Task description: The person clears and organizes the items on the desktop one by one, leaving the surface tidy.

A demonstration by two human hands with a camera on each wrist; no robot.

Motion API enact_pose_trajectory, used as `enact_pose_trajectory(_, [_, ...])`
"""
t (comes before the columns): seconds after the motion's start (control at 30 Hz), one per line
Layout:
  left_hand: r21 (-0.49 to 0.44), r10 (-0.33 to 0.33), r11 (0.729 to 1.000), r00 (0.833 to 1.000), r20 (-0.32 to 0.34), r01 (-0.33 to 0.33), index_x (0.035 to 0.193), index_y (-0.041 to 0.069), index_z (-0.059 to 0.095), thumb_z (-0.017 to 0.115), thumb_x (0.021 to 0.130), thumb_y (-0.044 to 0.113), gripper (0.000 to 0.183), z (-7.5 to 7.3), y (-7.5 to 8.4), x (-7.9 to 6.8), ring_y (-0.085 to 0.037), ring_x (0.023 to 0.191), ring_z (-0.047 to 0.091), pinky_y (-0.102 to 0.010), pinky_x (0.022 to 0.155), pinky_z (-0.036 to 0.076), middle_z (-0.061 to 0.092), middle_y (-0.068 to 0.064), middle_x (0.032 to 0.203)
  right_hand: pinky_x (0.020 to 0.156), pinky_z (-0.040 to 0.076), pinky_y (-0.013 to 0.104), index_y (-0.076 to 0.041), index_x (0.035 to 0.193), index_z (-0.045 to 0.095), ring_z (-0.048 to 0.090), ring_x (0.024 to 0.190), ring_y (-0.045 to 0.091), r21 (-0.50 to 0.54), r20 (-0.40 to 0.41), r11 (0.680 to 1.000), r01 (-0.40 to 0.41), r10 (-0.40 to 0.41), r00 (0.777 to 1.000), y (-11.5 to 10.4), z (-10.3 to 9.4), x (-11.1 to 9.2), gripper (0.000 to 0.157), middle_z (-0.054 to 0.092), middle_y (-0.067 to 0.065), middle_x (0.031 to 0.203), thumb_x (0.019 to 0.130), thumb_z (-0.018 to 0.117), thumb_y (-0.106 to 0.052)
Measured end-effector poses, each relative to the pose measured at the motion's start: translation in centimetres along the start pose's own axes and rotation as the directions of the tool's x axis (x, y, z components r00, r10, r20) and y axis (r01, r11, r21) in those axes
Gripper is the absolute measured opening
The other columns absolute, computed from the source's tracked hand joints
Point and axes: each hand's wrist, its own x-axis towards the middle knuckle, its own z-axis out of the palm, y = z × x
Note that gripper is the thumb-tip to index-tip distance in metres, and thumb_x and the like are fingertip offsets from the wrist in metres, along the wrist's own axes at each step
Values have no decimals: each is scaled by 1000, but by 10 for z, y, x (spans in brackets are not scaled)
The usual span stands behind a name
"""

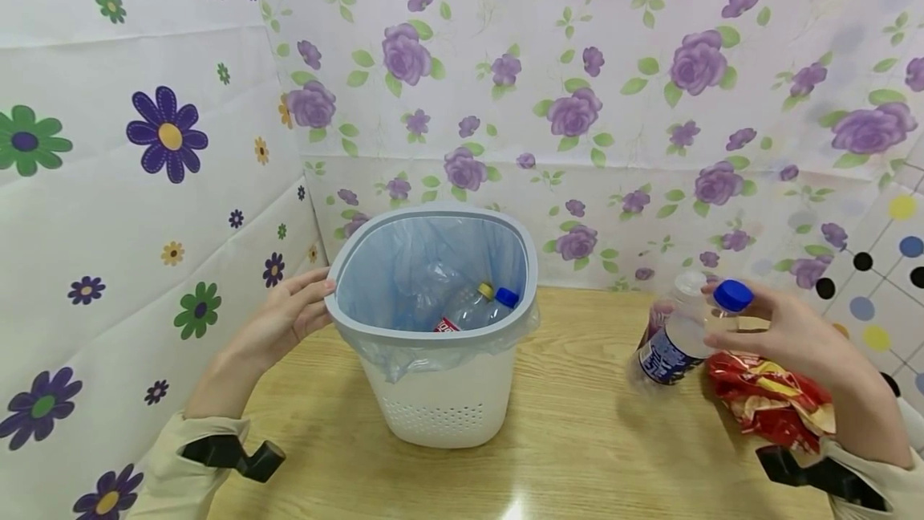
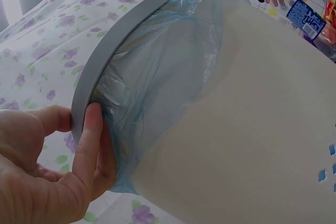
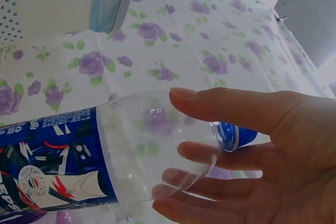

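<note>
My left hand [image 1: 289,313] grips the grey rim of a white trash bin [image 1: 447,396] at its left side. In the left wrist view, the thumb lies on the rim's edge and the fingers [image 2: 88,145] press the blue liner bag [image 2: 157,87] beneath it. At the right, my right hand [image 1: 794,337] holds a clear plastic bottle [image 1: 667,355] with a blue cap and blue label. Its thumb [image 3: 220,106] and fingers lie on opposite sides of the bottle's shoulder. A second bottle [image 1: 689,283] with a pale cap stands behind, partly hidden.
Inside the bin lie a yellow-capped bottle [image 1: 476,302] and a blue-capped bottle [image 1: 503,307]. A red snack bag [image 1: 772,396] lies on the wooden table [image 1: 570,440] beneath my right wrist. Flowered cloth [image 1: 462,103] hangs behind the table and on the left.
</note>
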Motion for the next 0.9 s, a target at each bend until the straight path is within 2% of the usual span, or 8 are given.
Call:
enact_pose_trajectory(0.23, [-6,-4,1000,1000,0,4,149,-11,15,46,103,18,62,0,0,0,-4,103,66,-18,89,55,65,8,116,84,49,65,-8,145,43,47,122,50,55,-59,998,22,-19,998,-6,-2,-1,70,55,26,134,87,72,-35])
enact_pose_trajectory(0.3, [-14,-1,1000,1000,3,1,149,-11,15,46,103,17,62,0,0,0,-4,104,66,-18,90,55,65,8,116,85,53,51,-12,144,45,56,121,28,53,-92,998,38,-33,995,-6,-2,-1,67,58,21,132,87,73,-34])
enact_pose_trajectory(0.4, [-21,7,1000,1000,11,-7,149,-11,15,45,103,17,62,0,-1,0,-4,104,66,-18,90,55,65,8,117,61,53,32,-16,141,49,55,107,-6,64,-146,996,65,-55,988,-7,-2,-2,63,61,4,128,86,74,-31])
enact_pose_trajectory(0.47, [-24,10,1000,1000,15,-10,149,-11,14,45,103,17,62,0,-1,0,-4,105,66,-18,90,55,65,8,118,43,41,25,-21,141,49,47,97,-20,77,-165,995,70,-57,985,-7,-2,-2,62,59,-9,127,86,74,-30])
enact_pose_trajectory(0.6, [-29,12,1000,1000,18,-12,150,-11,13,44,103,16,62,0,-2,0,-4,104,66,-17,89,55,66,8,117,40,41,28,-24,142,48,53,91,-17,120,-186,988,97,-74,980,-11,-2,-3,62,56,-27,122,86,74,-26])
enact_pose_trajectory(0.73, [-36,22,999,1000,23,-21,149,-12,14,44,103,16,62,-1,-2,0,-4,103,67,-17,89,55,66,7,117,39,41,26,-26,144,46,56,83,-16,139,-201,984,110,-81,976,-15,-2,-4,62,55,-34,114,87,73,-23])
enact_pose_trajectory(0.8, [-38,27,999,999,27,-26,149,-12,14,44,103,16,61,-1,-2,0,-4,103,67,-17,89,55,66,7,117,37,40,27,-28,144,45,55,68,-13,140,-208,985,102,-71,976,-17,-3,-4,62,56,-32,112,88,72,-23])
enact_pose_trajectory(0.9, [-38,29,999,999,28,-28,149,-12,15,44,103,16,61,-1,-2,0,-4,103,67,-18,89,55,66,6,117,33,39,28,-29,145,44,58,60,-5,141,-215,986,94,-62,975,-20,-4,-5,61,59,-16,127,90,70,-25])
